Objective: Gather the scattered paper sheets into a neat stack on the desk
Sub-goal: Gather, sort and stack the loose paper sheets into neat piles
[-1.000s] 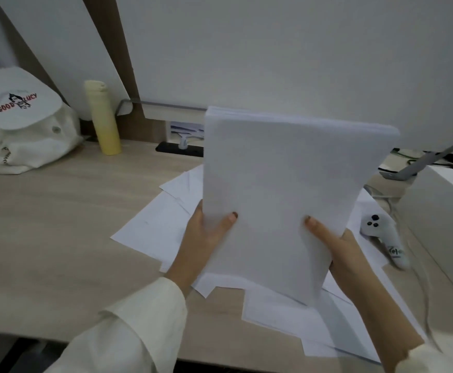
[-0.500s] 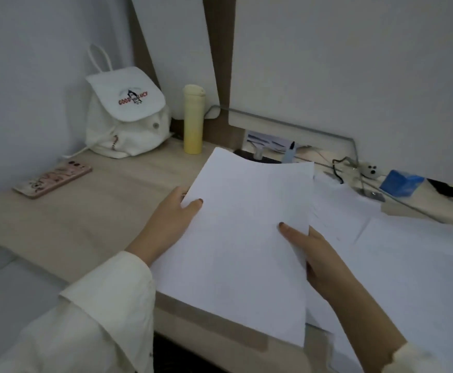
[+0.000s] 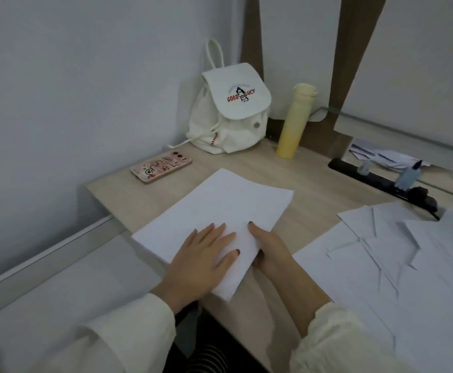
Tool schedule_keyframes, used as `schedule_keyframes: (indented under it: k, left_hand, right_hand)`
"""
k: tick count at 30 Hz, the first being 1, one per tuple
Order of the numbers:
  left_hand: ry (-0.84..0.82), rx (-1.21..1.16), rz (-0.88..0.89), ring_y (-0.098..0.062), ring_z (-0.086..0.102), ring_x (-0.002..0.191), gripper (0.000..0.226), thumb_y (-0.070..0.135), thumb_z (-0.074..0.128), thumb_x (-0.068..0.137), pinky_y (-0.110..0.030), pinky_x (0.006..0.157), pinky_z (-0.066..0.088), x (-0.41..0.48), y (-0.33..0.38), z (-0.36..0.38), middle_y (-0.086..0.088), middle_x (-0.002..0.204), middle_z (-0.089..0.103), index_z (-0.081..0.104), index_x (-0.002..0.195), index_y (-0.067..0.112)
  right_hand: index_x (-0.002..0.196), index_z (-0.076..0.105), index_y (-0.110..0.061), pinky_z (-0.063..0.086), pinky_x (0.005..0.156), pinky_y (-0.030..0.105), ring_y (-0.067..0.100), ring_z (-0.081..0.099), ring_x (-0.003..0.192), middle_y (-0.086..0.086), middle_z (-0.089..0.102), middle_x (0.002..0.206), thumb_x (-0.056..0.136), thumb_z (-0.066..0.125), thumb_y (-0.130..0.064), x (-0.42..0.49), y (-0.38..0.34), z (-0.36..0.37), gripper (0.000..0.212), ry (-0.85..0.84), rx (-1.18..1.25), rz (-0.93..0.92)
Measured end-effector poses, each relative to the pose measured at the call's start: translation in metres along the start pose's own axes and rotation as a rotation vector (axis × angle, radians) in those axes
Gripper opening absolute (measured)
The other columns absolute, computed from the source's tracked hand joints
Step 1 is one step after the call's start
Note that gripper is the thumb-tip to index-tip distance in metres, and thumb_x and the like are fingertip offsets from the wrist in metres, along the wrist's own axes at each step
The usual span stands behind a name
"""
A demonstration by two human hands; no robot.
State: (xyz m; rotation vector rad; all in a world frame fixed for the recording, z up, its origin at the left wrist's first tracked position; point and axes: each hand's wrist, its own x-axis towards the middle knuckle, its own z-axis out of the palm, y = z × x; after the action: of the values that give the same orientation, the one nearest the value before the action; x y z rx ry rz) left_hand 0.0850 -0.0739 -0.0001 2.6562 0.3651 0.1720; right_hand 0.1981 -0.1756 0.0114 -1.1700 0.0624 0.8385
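Stack of sheets lying flat on the left part of the desk, one near corner reaching to or slightly past the front edge, its sides roughly squared and its far corner lifting a little. Left hand rests palm-down on the near half of the stack, fingers straight and spread, pressing rather than gripping. Right hand meets the stack's right edge: the thumb lies on the top sheet, while the other fingers are hidden beneath or behind the edge, so the hold reads as a light pinch on that side. Loose sheets lie overlapped and skewed on the right part of the desk, apart from the stack. By this evidence the task is partly done: one batch is collected and set down, whereas a good many sheets on the right are not yet gathered, and the final squaring of all edges is left. Phone, backpack and bottle stand along the back of the desk, clear of the stack; a power strip runs behind the loose sheets.
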Motion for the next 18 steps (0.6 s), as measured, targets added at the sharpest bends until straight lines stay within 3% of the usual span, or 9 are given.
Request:
schedule_keyframes:
  k: [2, 4, 7, 9, 15, 18]
  left_hand:
    - [0.030, 0.043, 0.035, -0.006, 0.004, 0.146, 0.103, 0.081, -0.026, 0.060, -0.019, 0.112, -0.011, 0.005, -0.020, 0.009, 0.019, 0.154, 0.005, 0.015, 0.145, 0.039]
    - [0.029, 0.057, 0.073, -0.003, -0.001, 0.145, 0.089, 0.077, -0.025, 0.065, -0.018, 0.111, -0.014, 0.009, -0.032, 0.013, 0.023, 0.149, -0.003, 0.005, 0.142, 0.042]
    - [0.010, 0.059, 0.089, 0.000, -0.003, 0.142, 0.080, 0.075, -0.022, 0.069, -0.017, 0.112, -0.012, 0.016, -0.043, 0.011, 0.023, 0.149, -0.003, 0.002, 0.138, 0.044]
    - [0.000, 0.066, 0.089, 0.001, -0.003, 0.141, 0.078, 0.075, -0.021, 0.070, -0.017, 0.112, -0.011, 0.022, -0.048, 0.008, 0.023, 0.149, -0.002, 0.003, 0.138, 0.045]
    - [0.003, 0.118, 0.086, 0.003, -0.006, 0.139, 0.088, 0.074, -0.028, 0.066, -0.020, 0.113, -0.010, 0.025, -0.051, 0.008, 0.017, 0.155, 0.002, 0.002, 0.142, 0.040]
    - [-0.018, 0.152, 0.054, -0.004, 0.000, 0.145, 0.101, 0.075, -0.031, 0.062, -0.021, 0.112, -0.009, 0.024, -0.051, 0.007, 0.017, 0.156, 0.004, 0.011, 0.146, 0.039]
  right_hand:
    - [0.129, 0.051, 0.002, 0.050, 0.082, 0.038, 0.029, 0.061, 0.100, 0.018, 0.059, 0.127, 0.096, 0.048, -0.014, 0.007, 0.004, 0.006, 0.036, 0.017, 0.011, 0.017]
    - [0.129, 0.049, 0.004, 0.051, 0.081, 0.037, 0.030, 0.060, 0.104, 0.019, 0.058, 0.128, 0.096, 0.046, -0.010, 0.012, 0.006, 0.008, 0.036, 0.016, 0.028, 0.002]
    - [0.127, 0.049, 0.002, 0.056, 0.068, 0.030, 0.022, 0.063, 0.094, 0.011, 0.064, 0.113, 0.096, 0.042, -0.005, 0.012, 0.003, 0.009, 0.032, -0.003, -0.011, -0.005]
    - [0.125, 0.050, -0.001, 0.055, 0.069, 0.029, 0.020, 0.063, 0.092, 0.009, 0.064, 0.109, 0.097, 0.040, -0.005, 0.012, 0.002, 0.009, 0.030, -0.014, -0.061, 0.001]
    - [0.118, 0.052, 0.000, 0.056, 0.073, 0.032, 0.022, 0.063, 0.089, 0.010, 0.065, 0.100, 0.093, 0.039, 0.002, 0.000, -0.004, 0.008, 0.028, -0.038, -0.140, 0.034]
    - [0.110, 0.056, -0.002, 0.055, 0.077, 0.031, 0.023, 0.063, 0.093, 0.010, 0.064, 0.097, 0.091, 0.044, 0.002, -0.015, -0.015, 0.001, 0.023, -0.027, -0.257, 0.098]
